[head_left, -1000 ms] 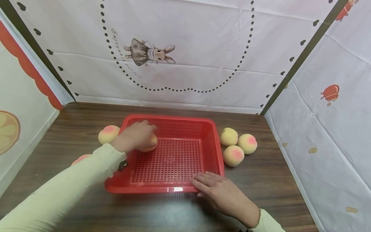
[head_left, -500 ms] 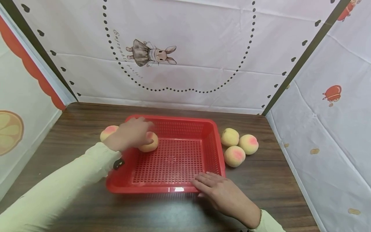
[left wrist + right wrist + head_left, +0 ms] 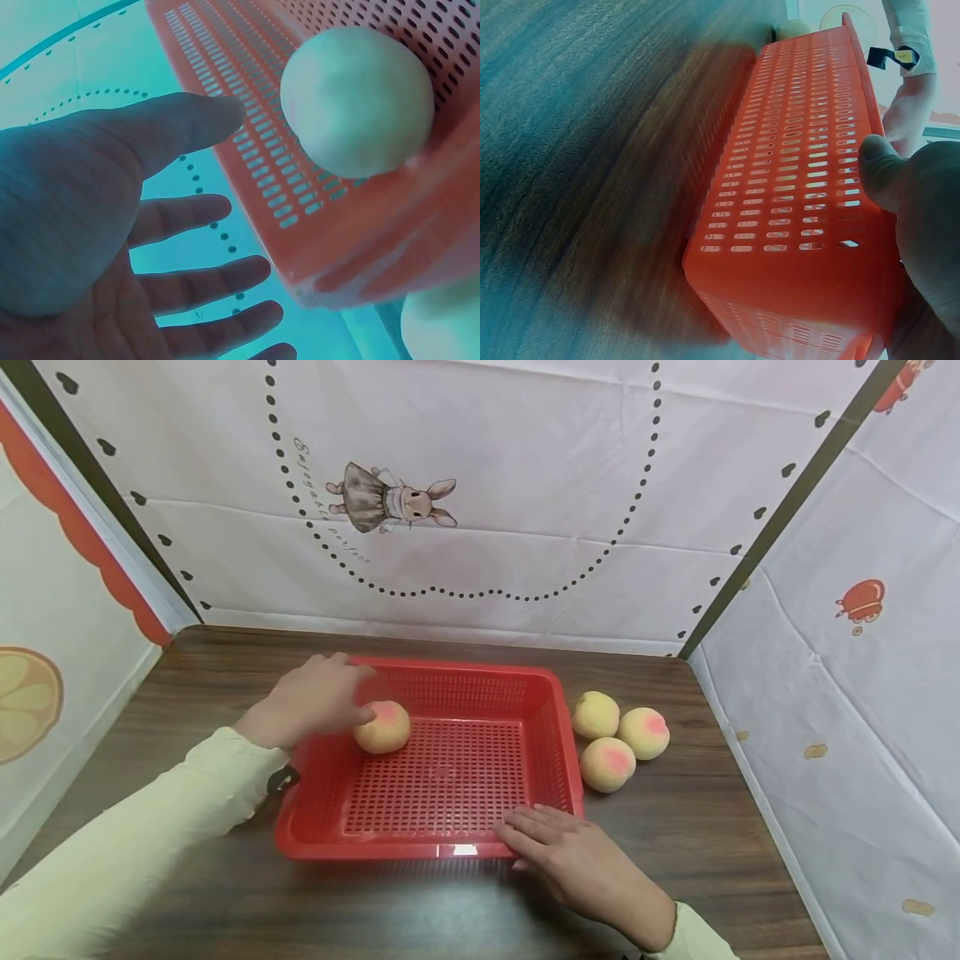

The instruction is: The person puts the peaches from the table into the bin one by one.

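Note:
A peach [image 3: 382, 727] with a pink blush lies inside the red plastic basket [image 3: 465, 852], at its far left. Over the basket's left rim is my left hand [image 3: 307, 697], its fingers extended and blurred. The left wrist view shows the left hand [image 3: 82, 217] spread and apart from the peach [image 3: 356, 101]. My right hand [image 3: 585, 864] holds the basket's near right corner. Its fingers lie over the rim, and the thumb [image 3: 881, 169] sits against the outer side of the basket [image 3: 780, 172].
Right of the basket, three peaches [image 3: 607, 764] stand close together on the dark wooden table [image 3: 705, 827]. Another peach [image 3: 442, 322] lies outside the basket in the left wrist view. Printed cloth [image 3: 517, 493] walls enclose the table at the back and sides.
My left hand has let go of the peach in the basket and moved left, over the rim, covering the peach outside. My right hand has stayed on the corner.

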Demonstrator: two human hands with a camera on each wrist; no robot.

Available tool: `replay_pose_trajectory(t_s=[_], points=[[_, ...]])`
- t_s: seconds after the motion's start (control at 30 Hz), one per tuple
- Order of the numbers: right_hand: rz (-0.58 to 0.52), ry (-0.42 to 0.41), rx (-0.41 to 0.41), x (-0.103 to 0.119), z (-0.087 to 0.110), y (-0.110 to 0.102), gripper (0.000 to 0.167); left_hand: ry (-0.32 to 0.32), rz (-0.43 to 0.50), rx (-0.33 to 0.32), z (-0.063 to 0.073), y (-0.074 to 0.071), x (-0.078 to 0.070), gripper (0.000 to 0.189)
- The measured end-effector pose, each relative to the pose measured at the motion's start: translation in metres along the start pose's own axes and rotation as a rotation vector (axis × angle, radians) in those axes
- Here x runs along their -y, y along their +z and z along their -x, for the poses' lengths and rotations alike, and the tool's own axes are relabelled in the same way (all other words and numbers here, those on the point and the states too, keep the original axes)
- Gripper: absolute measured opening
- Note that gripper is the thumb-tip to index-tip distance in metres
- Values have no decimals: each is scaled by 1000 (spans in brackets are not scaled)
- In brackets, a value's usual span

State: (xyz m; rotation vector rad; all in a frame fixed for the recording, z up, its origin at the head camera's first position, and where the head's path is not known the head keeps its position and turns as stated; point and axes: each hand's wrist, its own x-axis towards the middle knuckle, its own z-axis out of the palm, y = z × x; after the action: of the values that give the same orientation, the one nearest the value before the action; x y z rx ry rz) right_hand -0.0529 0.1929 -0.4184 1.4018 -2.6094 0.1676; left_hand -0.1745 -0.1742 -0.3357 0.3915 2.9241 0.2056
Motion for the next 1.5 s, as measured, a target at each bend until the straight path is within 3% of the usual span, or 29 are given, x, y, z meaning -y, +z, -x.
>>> replay_pose_trajectory(t_s=[0.37,0.6,0.73,1.0,1.5], points=[[-1,-6,-8,0,1,1,50,-19,-19,-28,9,-5,25,58],[-2,5,12,0,2,0,49,-126,44,29,15,-9,48,59],[-13,17,22,0,1,0,51,-151,57,37,20,-9,63,58],[0,7,2,0,0,-1,50,-170,26,54,23,-2,86,62],[17,-19,-10,-3,1,0,49,-182,62,117,11,19,104,74]])
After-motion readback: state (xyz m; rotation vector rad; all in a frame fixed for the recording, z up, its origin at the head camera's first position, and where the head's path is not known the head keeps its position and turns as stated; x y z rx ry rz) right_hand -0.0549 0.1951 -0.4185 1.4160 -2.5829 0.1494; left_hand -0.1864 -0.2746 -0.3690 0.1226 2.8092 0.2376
